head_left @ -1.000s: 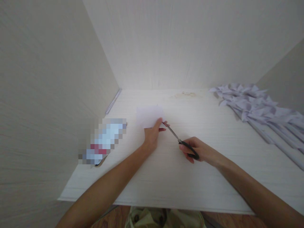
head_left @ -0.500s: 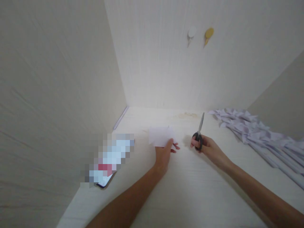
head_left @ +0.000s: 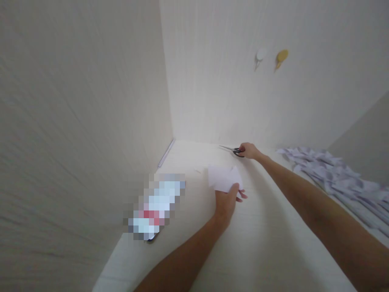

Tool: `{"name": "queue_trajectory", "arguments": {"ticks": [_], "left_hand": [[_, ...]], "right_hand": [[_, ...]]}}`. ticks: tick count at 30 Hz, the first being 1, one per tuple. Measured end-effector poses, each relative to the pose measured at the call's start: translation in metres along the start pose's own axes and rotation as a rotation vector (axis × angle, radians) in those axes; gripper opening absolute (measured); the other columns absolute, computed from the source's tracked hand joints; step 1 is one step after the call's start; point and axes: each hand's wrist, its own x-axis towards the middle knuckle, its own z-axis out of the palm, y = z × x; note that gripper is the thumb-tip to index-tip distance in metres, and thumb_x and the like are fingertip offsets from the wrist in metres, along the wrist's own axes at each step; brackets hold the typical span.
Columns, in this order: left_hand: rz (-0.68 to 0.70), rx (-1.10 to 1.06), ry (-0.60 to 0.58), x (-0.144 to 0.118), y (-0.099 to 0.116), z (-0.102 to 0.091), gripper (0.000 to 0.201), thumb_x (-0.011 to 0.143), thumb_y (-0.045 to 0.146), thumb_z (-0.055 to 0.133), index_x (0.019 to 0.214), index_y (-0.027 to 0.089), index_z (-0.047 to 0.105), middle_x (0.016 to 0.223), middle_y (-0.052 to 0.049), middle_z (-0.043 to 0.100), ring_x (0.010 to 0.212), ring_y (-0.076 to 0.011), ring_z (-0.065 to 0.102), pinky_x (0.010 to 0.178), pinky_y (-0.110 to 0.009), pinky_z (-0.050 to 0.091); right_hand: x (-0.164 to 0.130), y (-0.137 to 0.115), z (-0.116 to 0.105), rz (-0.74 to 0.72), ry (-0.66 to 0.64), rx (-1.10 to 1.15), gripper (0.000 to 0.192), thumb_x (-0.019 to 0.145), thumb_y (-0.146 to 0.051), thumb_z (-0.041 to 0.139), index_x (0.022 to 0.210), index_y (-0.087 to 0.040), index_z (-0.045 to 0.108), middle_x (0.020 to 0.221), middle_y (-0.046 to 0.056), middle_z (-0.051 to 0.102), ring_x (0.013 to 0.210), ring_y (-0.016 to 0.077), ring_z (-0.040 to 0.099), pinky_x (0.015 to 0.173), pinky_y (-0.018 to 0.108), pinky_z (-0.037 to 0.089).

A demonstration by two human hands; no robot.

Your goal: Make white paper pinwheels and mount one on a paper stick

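Observation:
My left hand (head_left: pixel 227 202) holds a small white piece of paper (head_left: pixel 225 178), its thumb on top and the other fingers underneath. The paper is held above the pale tabletop (head_left: pixel 258 243). Farther off, close to the back wall, my right hand (head_left: pixel 249 150) grips a pair of scissors (head_left: pixel 236 151) by the black handles. The metal blades point left, low over the table. Whether the scissors rest on the surface, I cannot tell.
A phone (head_left: pixel 161 207) with a blurred, lit screen lies at the left. A thin pale strip (head_left: pixel 166 153) runs along the left wall. At the right is a pile of rolled and twisted white paper pieces (head_left: pixel 331 170). A white hook (head_left: pixel 260 54) and a yellow hook (head_left: pixel 282 56) are on the back wall.
My right hand has moved away toward the back wall, and the scissors have turned from pointing up to pointing left. My left hand still holds the paper. The whole view has shifted.

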Motion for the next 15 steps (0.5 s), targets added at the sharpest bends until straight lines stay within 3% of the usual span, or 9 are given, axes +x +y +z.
{"name": "queue_trajectory", "arguments": {"ticks": [9, 15], "left_hand": [[-0.023, -0.022, -0.009, 0.000, 0.000, 0.001, 0.006, 0.067, 0.015, 0.048, 0.068, 0.011, 0.051, 0.051, 0.002, 0.055, 0.039, -0.0084, 0.054, 0.036, -0.016, 0.036], [-0.042, -0.020, -0.016, 0.000, 0.000, 0.001, 0.007, 0.066, 0.017, 0.050, 0.070, 0.011, 0.051, 0.052, 0.002, 0.056, 0.039, -0.0102, 0.055, 0.036, -0.018, 0.037]], "right_hand": [[0.016, -0.006, 0.008, 0.111, -0.103, -0.017, 0.028, 0.082, -0.029, 0.047, 0.107, -0.016, 0.050, 0.109, 0.006, 0.052, 0.092, 0.0180, 0.054, 0.075, 0.036, 0.046], [0.018, -0.004, 0.015, 0.156, -0.080, 0.043, 0.029, 0.082, -0.029, 0.047, 0.108, -0.016, 0.049, 0.108, 0.007, 0.052, 0.092, 0.0179, 0.054, 0.075, 0.037, 0.046]]}}
